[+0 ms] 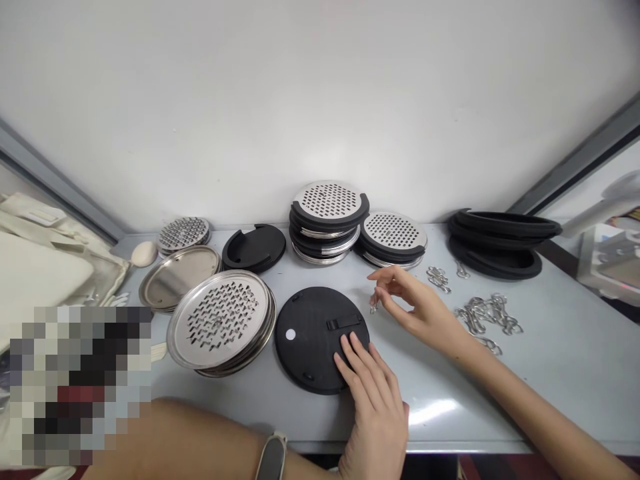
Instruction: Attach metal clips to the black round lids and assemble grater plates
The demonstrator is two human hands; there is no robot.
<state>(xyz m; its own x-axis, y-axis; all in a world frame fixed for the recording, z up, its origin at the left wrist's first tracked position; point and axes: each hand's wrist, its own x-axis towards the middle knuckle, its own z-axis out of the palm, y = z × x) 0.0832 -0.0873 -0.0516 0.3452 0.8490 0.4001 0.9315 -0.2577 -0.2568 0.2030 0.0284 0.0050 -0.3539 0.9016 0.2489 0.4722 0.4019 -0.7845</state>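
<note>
Fingers of the L hand (pixel 373 400) lie flat & slightly spread on the black disc (pixel 307 357), pressing nothing shut; R hand (pixel 407 297) pinches a small metal clip (pixel 373 305) btwn thumb & index, just off the disc's R side. Disc lies flat, mid-worktop (pixel 575 380), nearer the front edge than the back, w/ its slotted fitting (pixel 345 323) facing up.

Progress, my read: this disc looks part done, as the clip in R hand isn't on it yet. Toward the back edge, the tall stack (pixel 330 200) & the short stack (pixel 393 230) have perforated plates set in black rims, so prob. finished or close; can't tell if each has its clip.

Left over, apparently: loose clips (pixel 487 313) in a heap toward the R edge, w/ a smaller clip pile (pixel 439 279) just behind; black pieces (pixel 500 247) stacked nr the back R corner; perforated plates (pixel 220 320) L of the disc; plain metal discs (pixel 180 277) nr the L edge. Exact count left: can't tell, stacks overlap.
</note>
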